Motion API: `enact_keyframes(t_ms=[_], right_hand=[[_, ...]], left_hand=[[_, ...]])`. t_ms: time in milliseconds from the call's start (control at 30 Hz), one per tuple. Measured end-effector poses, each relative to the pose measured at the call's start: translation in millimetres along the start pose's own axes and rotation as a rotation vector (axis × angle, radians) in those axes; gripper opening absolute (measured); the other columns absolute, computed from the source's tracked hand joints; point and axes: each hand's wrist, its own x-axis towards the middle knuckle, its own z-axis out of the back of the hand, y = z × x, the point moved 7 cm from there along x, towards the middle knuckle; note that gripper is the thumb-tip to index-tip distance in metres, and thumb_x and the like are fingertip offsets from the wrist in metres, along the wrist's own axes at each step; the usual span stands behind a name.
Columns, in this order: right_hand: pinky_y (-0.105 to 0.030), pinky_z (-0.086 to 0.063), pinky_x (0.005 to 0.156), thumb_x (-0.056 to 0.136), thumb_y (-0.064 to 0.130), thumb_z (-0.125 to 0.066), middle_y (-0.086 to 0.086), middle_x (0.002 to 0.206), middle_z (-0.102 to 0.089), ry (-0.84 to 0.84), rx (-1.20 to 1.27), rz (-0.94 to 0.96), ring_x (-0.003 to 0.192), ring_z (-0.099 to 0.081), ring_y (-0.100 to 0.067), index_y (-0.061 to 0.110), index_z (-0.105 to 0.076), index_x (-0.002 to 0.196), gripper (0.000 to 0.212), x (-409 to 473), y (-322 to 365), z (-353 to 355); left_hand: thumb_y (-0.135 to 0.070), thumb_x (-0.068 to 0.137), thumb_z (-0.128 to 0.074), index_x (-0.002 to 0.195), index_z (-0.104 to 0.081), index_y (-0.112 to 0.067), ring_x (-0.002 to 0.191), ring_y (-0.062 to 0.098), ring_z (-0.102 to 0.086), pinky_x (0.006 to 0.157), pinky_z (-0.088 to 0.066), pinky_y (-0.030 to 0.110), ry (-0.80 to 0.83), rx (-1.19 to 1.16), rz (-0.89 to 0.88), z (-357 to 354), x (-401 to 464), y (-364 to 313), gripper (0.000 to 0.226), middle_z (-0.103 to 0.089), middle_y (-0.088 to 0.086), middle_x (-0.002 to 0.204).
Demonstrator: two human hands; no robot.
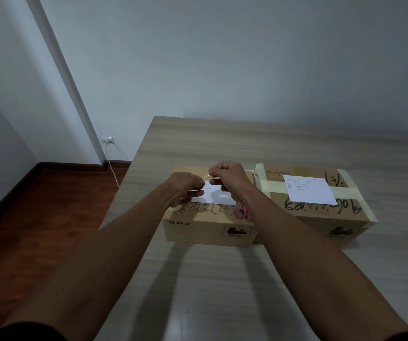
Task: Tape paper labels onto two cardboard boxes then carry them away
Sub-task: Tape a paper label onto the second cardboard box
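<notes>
Tape (pixel 207 177), a short clear strip, is held taut between the left hand (pixel 185 190) and right hand (pixel 227 179), pinched at each end, just above the white paper label (pixel 216 196) on the left box (pixel 205 227). Pink scissors (pixel 243 214) lie on it. The right box (pixel 321 212), brown cardboard banded with pale tape, carries its own label (pixel 308 189). Both rest on a woodgrain table (pixel 222 143).

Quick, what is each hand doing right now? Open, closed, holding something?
Left hand: closed, pinching one end of a strip of clear tape above the left box.
Right hand: closed, pinching the other end of that tape.
</notes>
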Motion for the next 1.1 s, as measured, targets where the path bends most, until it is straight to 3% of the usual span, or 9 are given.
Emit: enact_keyframes(t_ms=[200,333,467,567,633,733,867,933,1100], right_hand=[[-0.025,-0.045,0.052,0.083,0.002,-0.076,-0.009,0.084,-0.074,-0.075,0.046,-0.015,0.066,-0.070,-0.012,0.005,-0.074,0.102,0.019,-3,-8,-2],[-0.023,-0.043,0.052,0.088,0.002,-0.071,-0.008,0.088,-0.074,-0.054,0.011,-0.034,0.065,-0.070,-0.008,0.004,-0.075,0.100,0.013,-6,-17,-7],[-0.023,-0.039,0.051,0.090,0.004,-0.067,-0.004,0.087,-0.074,-0.089,0.146,-0.112,0.069,-0.072,-0.011,0.011,-0.073,0.091,0.009,-9,-29,-15],[-0.025,-0.039,0.051,0.088,0.001,-0.065,-0.005,0.078,-0.071,-0.172,0.242,-0.150,0.067,-0.070,-0.012,0.010,-0.070,0.085,0.011,-11,-37,-19],[-0.023,-0.041,0.050,0.087,-0.001,-0.067,-0.005,0.074,-0.070,-0.216,0.239,-0.150,0.065,-0.069,-0.011,0.009,-0.071,0.086,0.011,-11,-43,-23],[-0.017,-0.039,0.044,0.083,-0.005,-0.070,-0.003,0.064,-0.062,-0.251,0.187,-0.153,0.062,-0.067,-0.013,0.011,-0.064,0.076,0.019,-12,-53,-29],[-0.015,-0.036,0.040,0.083,-0.005,-0.065,-0.010,0.070,-0.068,-0.243,0.154,-0.219,0.047,-0.061,-0.007,0.006,-0.069,0.075,0.014,-13,-65,-39],[-0.016,-0.033,0.040,0.081,-0.003,-0.062,-0.015,0.072,-0.070,-0.258,0.150,-0.272,0.037,-0.055,-0.005,0.004,-0.069,0.078,0.010,-14,-71,-42],[-0.020,-0.031,0.043,0.084,0.000,-0.067,-0.014,0.075,-0.073,-0.251,0.251,-0.366,0.046,-0.063,-0.010,0.005,-0.070,0.088,0.007,-16,-83,-49]], left_hand=[[-0.009,0.086,-0.077,0.107,-0.073,-0.004,0.078,0.015,-0.075,0.066,-0.047,0.030,-0.022,0.052,0.008,10,10,1,0.021,-0.077,0.007,0.093],[-0.014,0.089,-0.074,0.108,-0.071,-0.011,0.082,0.014,-0.074,0.070,-0.048,0.031,0.045,0.110,0.073,13,12,4,0.020,-0.075,0.001,0.100],[-0.013,0.091,-0.073,0.110,-0.069,-0.006,0.084,0.020,-0.072,0.074,-0.046,0.034,0.083,0.117,0.091,15,16,5,0.021,-0.074,0.006,0.092],[-0.014,0.091,-0.071,0.107,-0.068,-0.003,0.066,0.022,-0.062,0.078,-0.042,0.039,0.118,0.199,0.058,16,20,1,0.019,-0.073,0.011,0.074],[-0.013,0.092,-0.070,0.097,-0.068,-0.003,0.052,0.019,-0.055,0.073,-0.043,0.037,0.117,0.268,0.032,20,23,-3,0.011,-0.069,0.010,0.066],[-0.012,0.091,-0.073,0.085,-0.071,-0.002,0.048,0.019,-0.054,0.058,-0.044,0.028,0.095,0.384,0.027,27,28,-3,0.011,-0.067,0.011,0.066],[-0.007,0.089,-0.074,0.096,-0.074,0.006,0.046,0.017,-0.053,0.052,-0.043,0.025,0.075,0.457,0.056,33,38,3,0.015,-0.064,0.012,0.067],[-0.008,0.088,-0.073,0.094,-0.074,0.003,0.046,0.016,-0.050,0.051,-0.041,0.025,0.089,0.483,0.080,32,43,7,0.012,-0.061,0.011,0.067],[-0.010,0.088,-0.076,0.078,-0.069,-0.005,0.048,0.012,-0.043,0.047,-0.033,0.023,0.095,0.515,0.135,33,53,10,0.013,-0.056,0.006,0.060]])
